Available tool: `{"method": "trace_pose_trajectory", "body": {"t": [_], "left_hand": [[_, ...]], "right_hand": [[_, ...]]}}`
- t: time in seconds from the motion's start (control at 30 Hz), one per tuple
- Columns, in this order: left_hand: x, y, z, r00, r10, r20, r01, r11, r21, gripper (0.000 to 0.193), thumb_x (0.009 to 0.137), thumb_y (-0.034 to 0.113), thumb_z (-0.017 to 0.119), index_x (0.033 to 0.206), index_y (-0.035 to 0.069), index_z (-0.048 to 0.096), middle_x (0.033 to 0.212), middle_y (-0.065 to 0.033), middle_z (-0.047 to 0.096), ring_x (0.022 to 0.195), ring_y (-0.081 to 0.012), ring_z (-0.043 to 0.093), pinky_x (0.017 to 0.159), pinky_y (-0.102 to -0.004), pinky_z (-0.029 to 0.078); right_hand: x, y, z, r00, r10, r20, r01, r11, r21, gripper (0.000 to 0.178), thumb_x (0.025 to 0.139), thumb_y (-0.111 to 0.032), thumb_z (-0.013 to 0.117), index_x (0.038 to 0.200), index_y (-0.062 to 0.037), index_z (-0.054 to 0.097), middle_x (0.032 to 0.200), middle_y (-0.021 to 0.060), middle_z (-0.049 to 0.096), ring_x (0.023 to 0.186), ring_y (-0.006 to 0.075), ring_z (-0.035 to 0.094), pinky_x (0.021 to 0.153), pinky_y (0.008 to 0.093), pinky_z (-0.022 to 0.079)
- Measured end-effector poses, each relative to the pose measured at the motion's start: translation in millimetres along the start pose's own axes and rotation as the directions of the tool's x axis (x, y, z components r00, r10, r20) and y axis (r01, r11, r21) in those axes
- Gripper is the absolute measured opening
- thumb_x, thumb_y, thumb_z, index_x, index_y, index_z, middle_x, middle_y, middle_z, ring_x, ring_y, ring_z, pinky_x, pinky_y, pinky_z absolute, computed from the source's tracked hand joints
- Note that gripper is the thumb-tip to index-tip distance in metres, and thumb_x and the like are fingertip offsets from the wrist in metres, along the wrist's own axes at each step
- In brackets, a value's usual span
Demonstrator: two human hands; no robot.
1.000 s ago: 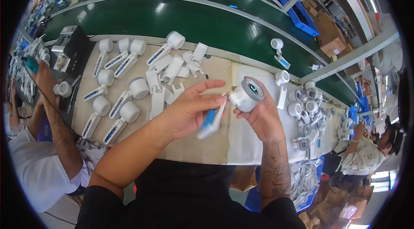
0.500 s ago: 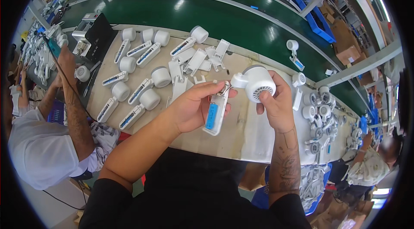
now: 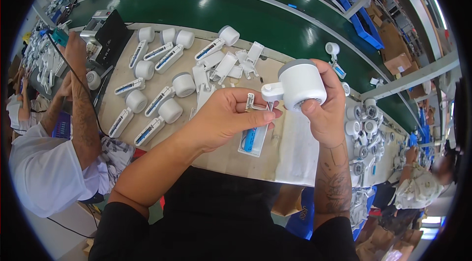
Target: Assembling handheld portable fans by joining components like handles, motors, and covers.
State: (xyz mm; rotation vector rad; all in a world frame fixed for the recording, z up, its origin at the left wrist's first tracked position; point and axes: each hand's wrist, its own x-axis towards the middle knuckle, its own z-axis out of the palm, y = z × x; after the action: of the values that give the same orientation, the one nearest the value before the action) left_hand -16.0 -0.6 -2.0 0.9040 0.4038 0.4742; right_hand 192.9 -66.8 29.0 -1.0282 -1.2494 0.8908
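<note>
My right hand (image 3: 328, 108) is wrapped round a white fan head (image 3: 301, 84) with a grey rim, its thumb on the grille underneath. From the head's left side a short neck (image 3: 272, 92) meets the top of an open white handle shell (image 3: 259, 147). My left hand (image 3: 228, 116) pinches that shell between thumb and fingers just below the neck. Inside the shell lies a blue battery (image 3: 250, 140); the wiring is largely hidden behind my fingers. Whether neck and shell are joined I cannot tell.
Several fans with open handles (image 3: 167, 59) lie left on the workbench (image 3: 209, 162), beside loose white handle covers (image 3: 226, 67). More fan heads (image 3: 361, 128) crowd the right. Beyond runs a green conveyor (image 3: 216, 13). A co-worker (image 3: 54, 172) sits left, near a black machine (image 3: 108, 37).
My right hand has raised the fan head and tipped its grille downward. My left hand has shifted right with the handle shell, its thumb now lower across the shell near the neck.
</note>
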Motion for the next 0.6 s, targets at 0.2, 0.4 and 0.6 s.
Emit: {"method": "trace_pose_trajectory", "body": {"t": [0.2, 0.4, 0.6], "left_hand": [[-1.3, -1.8, -1.7, 0.999, 0.034, -0.018, -0.034, 0.998, 0.047, 0.033, 0.090, 0.012, 0.072, 0.119, -0.003, 0.065, 0.106, -0.0144, 0.073, 0.088, -0.0153, 0.069, 0.081, -0.0284, 0.055], [1.9, -5.2, -1.6, 0.998, 0.057, 0.006, -0.058, 0.997, 0.046, 0.030, 0.090, 0.012, 0.072, 0.117, -0.002, 0.068, 0.103, -0.0136, 0.074, 0.090, -0.0134, 0.068, 0.080, -0.0270, 0.052], [5.8, -10.2, -0.4, 0.998, 0.068, 0.002, -0.068, 0.996, 0.057, 0.029, 0.091, 0.011, 0.070, 0.116, -0.002, 0.068, 0.102, -0.0142, 0.074, 0.090, -0.0143, 0.068, 0.080, -0.0274, 0.051]], "right_hand": [[1.9, -0.5, -0.4, 0.999, 0.034, 0.020, -0.034, 0.999, -0.007, 0.076, 0.071, -0.032, 0.091, 0.128, -0.0001, 0.052, 0.113, 0.0077, 0.065, 0.105, 0.0155, 0.063, 0.093, 0.0301, 0.049], [0.0, -1.3, -7.5, 0.998, 0.063, 0.015, -0.062, 0.998, -0.027, 0.077, 0.071, -0.036, 0.091, 0.127, 0.0009, 0.053, 0.114, 0.0077, 0.065, 0.105, 0.0153, 0.063, 0.092, 0.0297, 0.050], [4.7, -4.1, -12.2, 0.998, 0.041, 0.053, -0.038, 0.997, -0.060, 0.076, 0.072, -0.031, 0.091, 0.128, 0.0018, 0.053, 0.112, 0.0081, 0.066, 0.103, 0.0154, 0.064, 0.092, 0.0297, 0.050]]}}
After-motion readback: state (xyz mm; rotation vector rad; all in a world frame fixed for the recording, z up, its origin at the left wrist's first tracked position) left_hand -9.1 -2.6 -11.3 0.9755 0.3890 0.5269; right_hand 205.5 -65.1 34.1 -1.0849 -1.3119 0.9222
